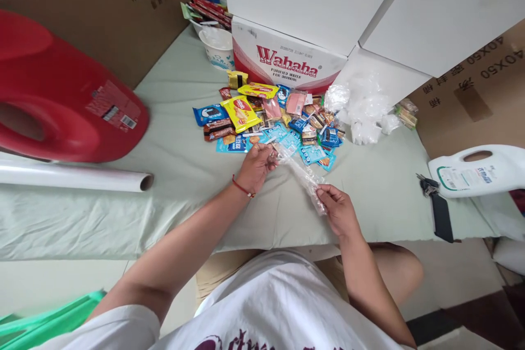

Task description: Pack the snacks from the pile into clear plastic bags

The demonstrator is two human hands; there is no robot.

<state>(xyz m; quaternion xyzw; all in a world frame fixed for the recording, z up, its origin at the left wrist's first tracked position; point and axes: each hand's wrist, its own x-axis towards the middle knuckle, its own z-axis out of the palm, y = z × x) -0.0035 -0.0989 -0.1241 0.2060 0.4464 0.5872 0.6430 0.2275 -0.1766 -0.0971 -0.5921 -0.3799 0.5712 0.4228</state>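
Note:
A strip of clear plastic wrap (pixel 301 176) stretches between my two hands, just above the cloth-covered table. My left hand (pixel 259 167), with a red cord at the wrist, pinches its upper end close to the snack pile. The lower end is gripped between the thumb and fingers of my right hand (pixel 337 205). Beyond them lies a heap of small wrapped snacks: yellow packets (pixel 241 114), a dark blue packet (pixel 209 114), pale blue packets (pixel 289 141) and pink ones (pixel 296 103). Crumpled clear plastic bundles (pixel 367 112) sit right of the heap.
A Wahaha carton (pixel 287 57) stands behind the snacks, beside a paper cup (pixel 217 46). On the left are a large red jug (pixel 69 93) and a white roll (pixel 74 176). Keys (pixel 429 186), a black flat object (pixel 442 219) and a white bottle (pixel 478 175) lie at the right.

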